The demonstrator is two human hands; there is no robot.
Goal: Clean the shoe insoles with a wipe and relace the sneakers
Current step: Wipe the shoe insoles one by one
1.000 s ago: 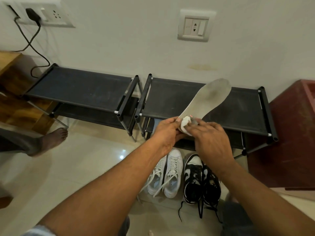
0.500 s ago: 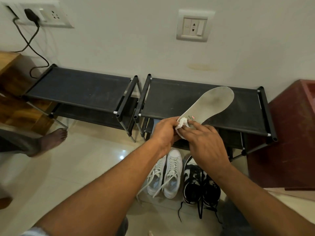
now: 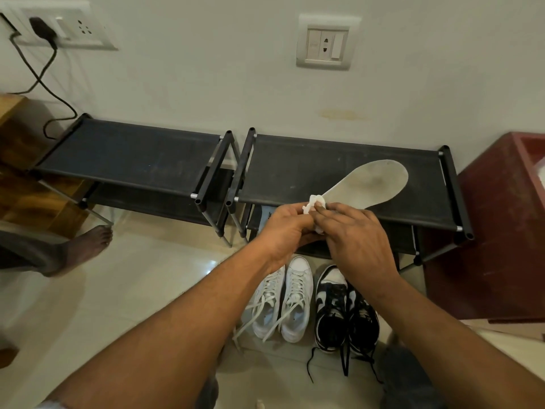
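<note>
The pale grey foam insole has a darker, dirty grey smudge near its wide end. The small crumpled white wipe is plain. The low white leather sneakers have white laces. The black-and-white sneakers have black laces and white toe parts. The two black fabric shoe racks show pale dusty marks. The cream painted wall has one yellowish stain. The glossy floor tiles are cream, and the boxy cabinet is dark red.
</note>
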